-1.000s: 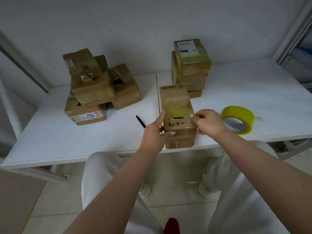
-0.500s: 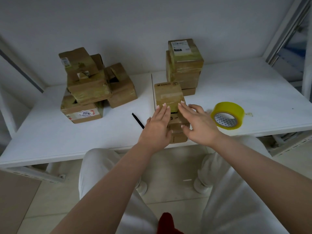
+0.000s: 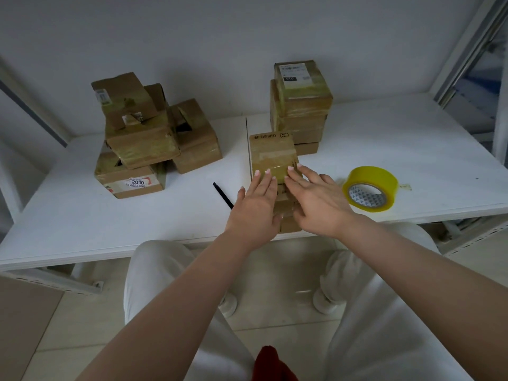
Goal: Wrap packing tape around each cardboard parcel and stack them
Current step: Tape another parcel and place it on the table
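Head view: left hand [image 3: 255, 207] and right hand [image 3: 316, 202] both flat, fingers straight, pressing the top of the SF Express parcel [image 3: 272, 155], which stands at the near edge of the white surface [image 3: 412, 149]. Nothing gripped. Yellow tape roll [image 3: 369, 192] just right of the right hand; finished stack [image 3: 301, 103] beyond the fingertips; untaped pile [image 3: 148, 136] well left.

Risks: uneven pressure may tip the parcel off the edge; tape could crease or trap bubbles; loose roll end may stick down.

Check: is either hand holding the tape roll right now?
No: the yellow tape roll lies alone on the table, while the left hand and right hand press flat on the parcel.
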